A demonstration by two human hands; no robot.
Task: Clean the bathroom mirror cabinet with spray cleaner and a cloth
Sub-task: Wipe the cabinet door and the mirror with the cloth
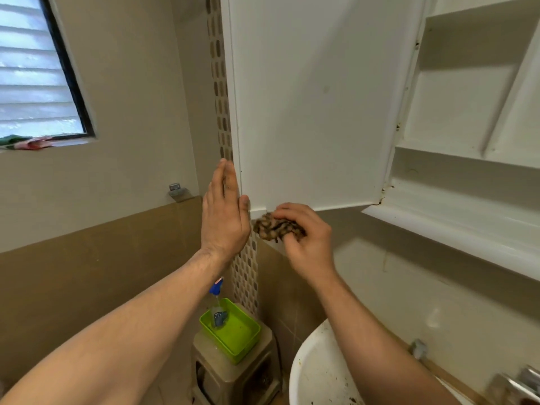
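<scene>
Two hands up at the open white door: left hand flat, fingers straight along its outer edge; right hand, grip clamped on a bunched, brown-patterned cloth, at the door's bottom corner.

left hand: bare, dark smudge on one finger, beside the cabinet door edge | right hand: bare, below that door's lower corner | forearms: uncovered, fine hair near the wrists

Louvred window, green tray on stool, white sink
</scene>
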